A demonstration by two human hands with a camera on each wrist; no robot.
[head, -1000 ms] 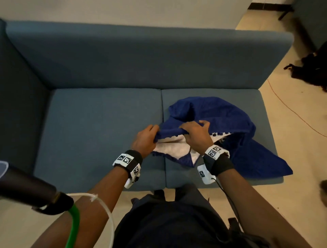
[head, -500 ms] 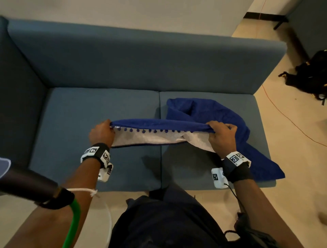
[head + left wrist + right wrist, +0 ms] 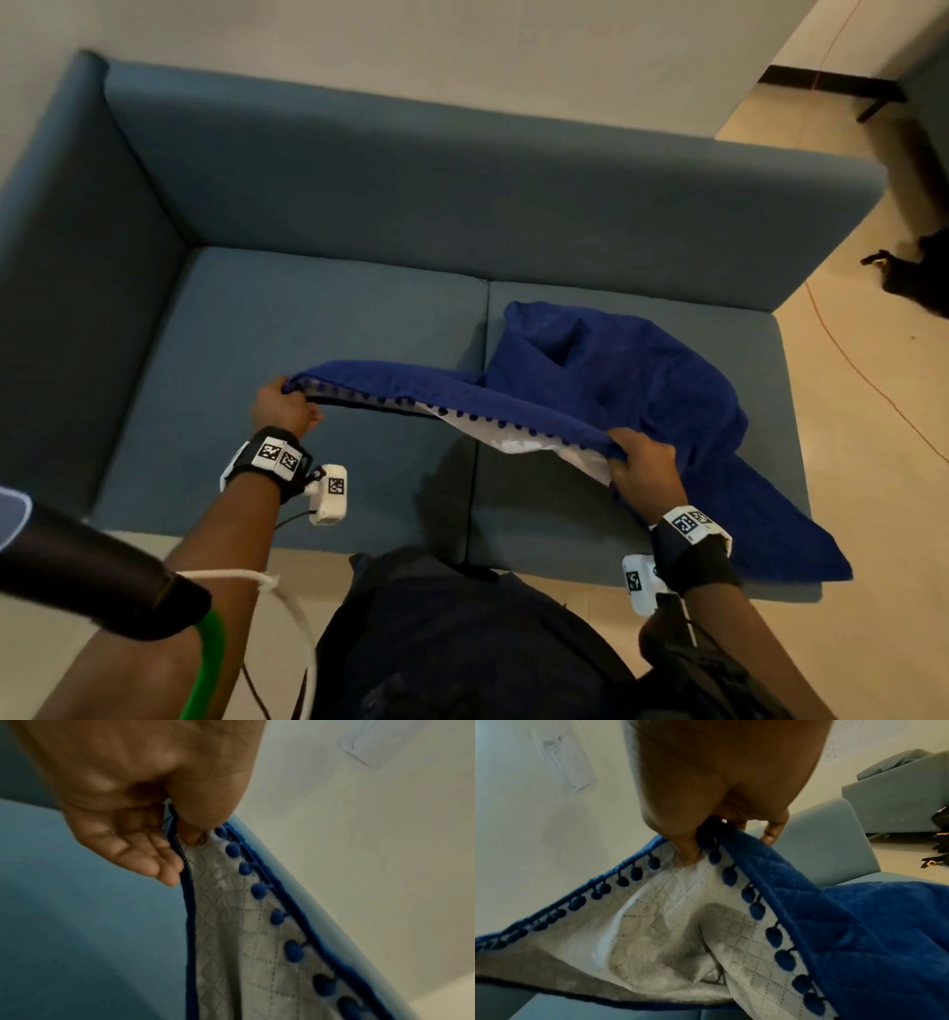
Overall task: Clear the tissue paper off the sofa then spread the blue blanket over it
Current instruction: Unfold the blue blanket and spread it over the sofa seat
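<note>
The blue blanket (image 3: 631,390), quilted with a white underside and a pom-pom fringe, lies bunched on the right seat cushion of the blue-grey sofa (image 3: 308,329), one corner hanging over the front edge. My left hand (image 3: 280,408) pinches a corner of its fringed edge (image 3: 231,902) and holds it above the left cushion. My right hand (image 3: 639,462) grips the same edge (image 3: 731,902) further along, above the right cushion. The edge stretches taut between both hands, lifted off the seat. No tissue paper is in view.
The sofa has a high back (image 3: 462,195) and a left armrest (image 3: 61,267) against a pale wall. A dark bag (image 3: 919,267) and an orange cable (image 3: 862,380) lie on the floor to the right. A second grey sofa (image 3: 898,801) stands further off.
My hands moved apart and stretched the blanket's fringed edge out between them. The left hand carried its corner left over the left cushion, and the edge rose higher off the seat.
</note>
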